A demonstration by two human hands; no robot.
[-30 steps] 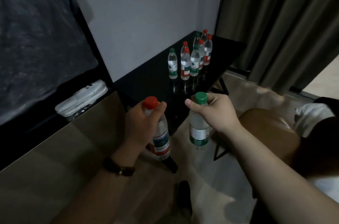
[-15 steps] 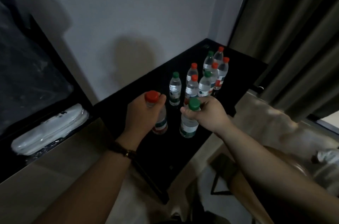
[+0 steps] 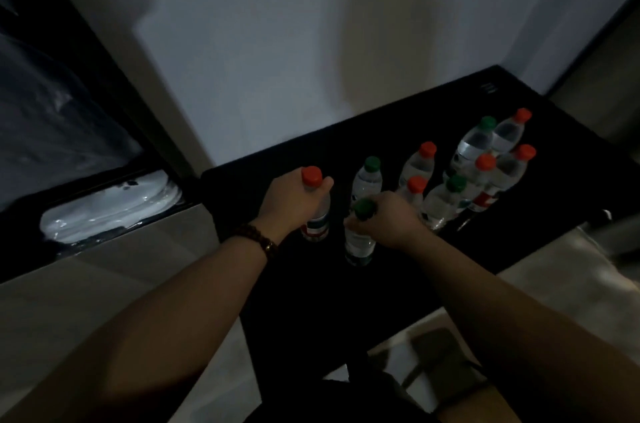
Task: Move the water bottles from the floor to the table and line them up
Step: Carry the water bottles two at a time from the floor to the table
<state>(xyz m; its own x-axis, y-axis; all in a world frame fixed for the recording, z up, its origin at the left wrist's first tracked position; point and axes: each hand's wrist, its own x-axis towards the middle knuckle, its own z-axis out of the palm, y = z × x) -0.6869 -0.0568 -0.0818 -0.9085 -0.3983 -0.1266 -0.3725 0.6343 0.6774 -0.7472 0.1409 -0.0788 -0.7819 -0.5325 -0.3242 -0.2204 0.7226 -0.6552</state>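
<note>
Above black table, left part: right hand curls round green-capped bottle at its neck, fingertips hidden. Left hand wraps red-capped bottle. Base contact with table unclear, dim. Table's far end: eight bottles clustered, overlapping.

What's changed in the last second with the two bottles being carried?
The left hand with the red-capped bottle and the right hand with the green-capped bottle moved forward from above the floor to over the black table, down beside the standing bottles. Whether either base touches the table is unclear. Unchanged: both hands grip their bottles near the caps, and the standing bottles kept their places.
</note>
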